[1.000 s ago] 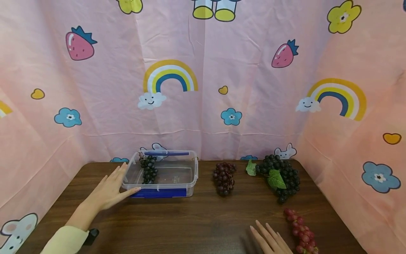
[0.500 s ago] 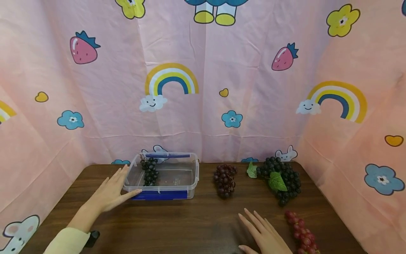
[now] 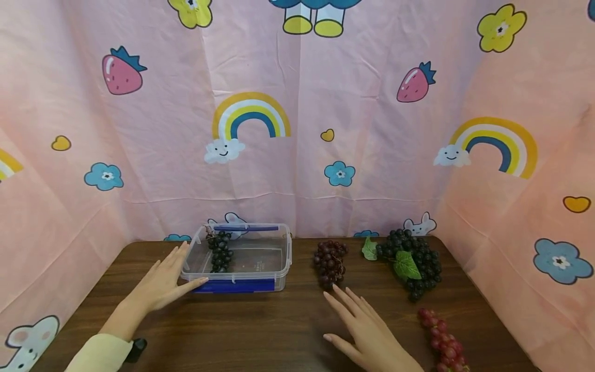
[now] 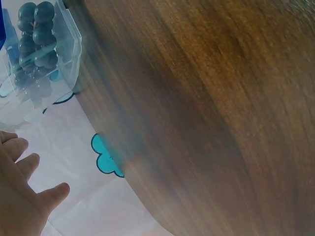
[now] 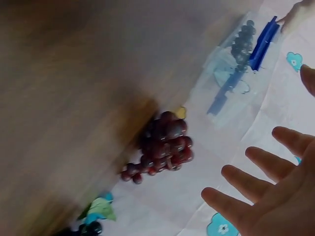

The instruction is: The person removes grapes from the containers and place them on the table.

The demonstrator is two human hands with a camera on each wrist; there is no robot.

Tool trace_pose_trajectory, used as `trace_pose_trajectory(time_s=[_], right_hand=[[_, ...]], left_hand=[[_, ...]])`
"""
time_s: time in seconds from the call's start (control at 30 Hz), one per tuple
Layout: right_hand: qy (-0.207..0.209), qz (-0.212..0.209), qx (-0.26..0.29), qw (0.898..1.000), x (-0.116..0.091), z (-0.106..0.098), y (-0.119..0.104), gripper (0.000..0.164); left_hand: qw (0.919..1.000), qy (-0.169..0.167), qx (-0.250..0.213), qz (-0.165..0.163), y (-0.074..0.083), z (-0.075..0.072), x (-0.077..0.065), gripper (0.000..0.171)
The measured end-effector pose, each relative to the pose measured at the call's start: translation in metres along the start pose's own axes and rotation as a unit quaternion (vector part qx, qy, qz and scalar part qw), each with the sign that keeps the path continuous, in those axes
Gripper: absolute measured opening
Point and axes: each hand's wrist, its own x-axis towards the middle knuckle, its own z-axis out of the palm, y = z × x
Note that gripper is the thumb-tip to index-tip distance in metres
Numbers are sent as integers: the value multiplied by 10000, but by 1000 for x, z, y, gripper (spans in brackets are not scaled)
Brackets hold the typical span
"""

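A clear plastic box (image 3: 260,263) with blue clips stands at the back left of the table, a bunch of dark grapes (image 3: 221,252) lying in its left end. My left hand (image 3: 160,281) rests at the box's left side, fingers straight along it and thumb at the front rim. Just in front of a bunch of dark red grapes (image 3: 329,262) is my right hand (image 3: 367,330), fingers extended and apart, holding nothing. In the right wrist view, spread fingers (image 5: 241,182) show beside that dark red bunch (image 5: 165,142).
A large bunch of black grapes (image 3: 418,263) with green leaves lies at the back right. Light red grapes (image 3: 443,341) lie at the front right, beside my right forearm. A printed cloth (image 3: 297,170) hangs around the back and sides of the wooden table (image 3: 260,330).
My right hand has moved forward and left, from the front right of the table to the dark red grapes. The left hand has stayed at the box.
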Motion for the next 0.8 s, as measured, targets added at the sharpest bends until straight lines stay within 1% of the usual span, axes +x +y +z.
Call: trace_pose_trajectory(time_s=[0.33,0.43,0.67,0.8], right_hand=[[128,-85,159,9998,46,0,-20,73],[157,-190,207,9995,62,0,-26,73],[26,-368,200,9991,100,2,-44,72],[-42,-469,107,9988,120,4,-54,71]], left_hand=[[10000,19,7,-54,-1,1,-1,114],[10000,39,21,-47,-1,1,-1,113],[10000,77,-7,-17,-2,2,-1,112],[10000,65,-12,7,-1,1,-1,112]])
